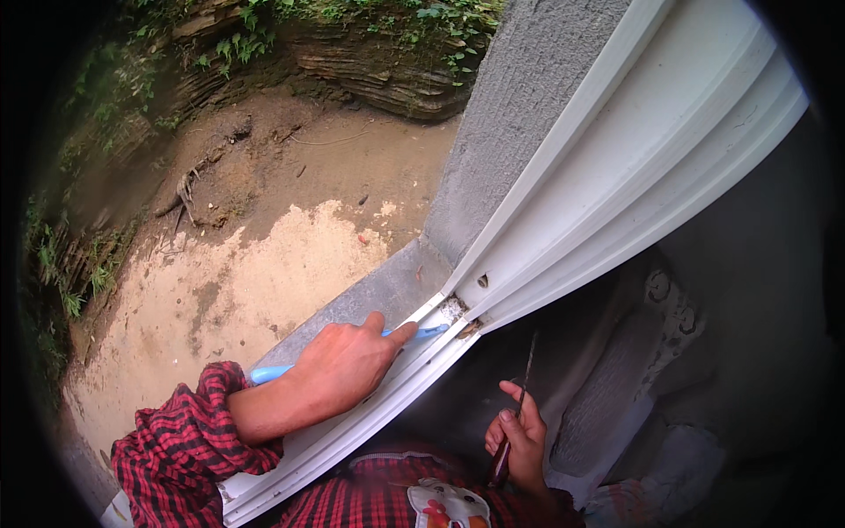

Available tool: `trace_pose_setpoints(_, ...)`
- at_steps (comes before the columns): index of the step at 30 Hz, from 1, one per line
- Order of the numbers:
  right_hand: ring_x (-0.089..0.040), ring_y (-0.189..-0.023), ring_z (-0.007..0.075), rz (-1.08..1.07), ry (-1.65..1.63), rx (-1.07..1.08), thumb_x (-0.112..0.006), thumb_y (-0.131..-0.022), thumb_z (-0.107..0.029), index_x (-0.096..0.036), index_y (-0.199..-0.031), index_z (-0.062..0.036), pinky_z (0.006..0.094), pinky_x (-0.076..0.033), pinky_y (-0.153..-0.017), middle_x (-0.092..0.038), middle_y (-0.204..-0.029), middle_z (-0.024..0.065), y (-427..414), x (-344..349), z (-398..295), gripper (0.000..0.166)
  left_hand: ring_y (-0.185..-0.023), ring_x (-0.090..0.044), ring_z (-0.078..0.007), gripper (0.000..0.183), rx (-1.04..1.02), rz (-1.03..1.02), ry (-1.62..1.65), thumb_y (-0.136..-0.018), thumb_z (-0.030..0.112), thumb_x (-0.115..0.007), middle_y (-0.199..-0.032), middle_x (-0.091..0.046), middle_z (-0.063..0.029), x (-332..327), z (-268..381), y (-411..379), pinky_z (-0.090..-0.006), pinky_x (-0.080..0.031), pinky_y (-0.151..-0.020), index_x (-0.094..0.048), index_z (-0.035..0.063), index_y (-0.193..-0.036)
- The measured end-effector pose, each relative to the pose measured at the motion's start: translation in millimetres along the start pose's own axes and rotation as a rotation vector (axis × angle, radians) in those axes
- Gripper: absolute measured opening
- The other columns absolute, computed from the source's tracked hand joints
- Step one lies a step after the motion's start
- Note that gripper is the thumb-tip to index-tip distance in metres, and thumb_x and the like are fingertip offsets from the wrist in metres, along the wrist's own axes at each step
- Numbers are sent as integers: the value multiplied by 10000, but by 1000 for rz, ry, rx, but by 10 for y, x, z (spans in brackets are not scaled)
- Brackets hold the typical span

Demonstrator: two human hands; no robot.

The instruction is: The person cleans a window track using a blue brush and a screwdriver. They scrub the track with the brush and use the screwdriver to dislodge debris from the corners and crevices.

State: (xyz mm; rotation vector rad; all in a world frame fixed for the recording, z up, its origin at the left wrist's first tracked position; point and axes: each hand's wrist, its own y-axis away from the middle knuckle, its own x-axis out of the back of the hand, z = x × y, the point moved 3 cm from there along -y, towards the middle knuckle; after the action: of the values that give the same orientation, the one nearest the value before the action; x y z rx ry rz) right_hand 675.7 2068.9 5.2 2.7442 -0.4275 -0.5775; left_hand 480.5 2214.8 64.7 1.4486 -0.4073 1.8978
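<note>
My left hand (346, 363) grips a light blue plastic brush, apparently a toothbrush (272, 373), over the lower rail of a white window frame (574, 165). The brush's front end lies in the track at the frame's lower corner, where dirt and white flecks (453, 307) have gathered. Brown debris (469, 329) sits in the neighbouring groove. Inside the window, my right hand (525, 439) holds a thin-shafted tool, probably a slim screwdriver (500, 462), by its dark red handle. Its shaft points upward, apart from the frame.
Outside the frame run a grey concrete sill (370, 290) and a rough rendered wall (521, 86). Beyond lie sandy ground (277, 264) and a layered rock bank (376, 63) with plants. A patterned cloth item (660, 310) lies in the dim interior at right.
</note>
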Motion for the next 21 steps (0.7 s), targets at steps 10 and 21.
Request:
trace_pose_setpoints(10,-401,-499,71,-35,-20,0,-474,-882,-88,-343,-1244,6,206,-356,-450,-406,-578,6,-136,8,-134,396,-568,-588,-312,382,84,119,-41,-821,141,-451,-705,-555,-147,-93,206,-209,-415,-471,-489,-472,136,-1203)
trace_pose_setpoints(21,-385,-474,64,12,-84,69,-447,-896,-100,-340,-1244,-2,200,-338,-432,-404,-570,5,-153,-17,-125,377,-535,-584,-302,333,116,240,-167,-819,142,-469,-678,-542,-138,-225,169,-251,-396,-473,-465,-470,122,-1151)
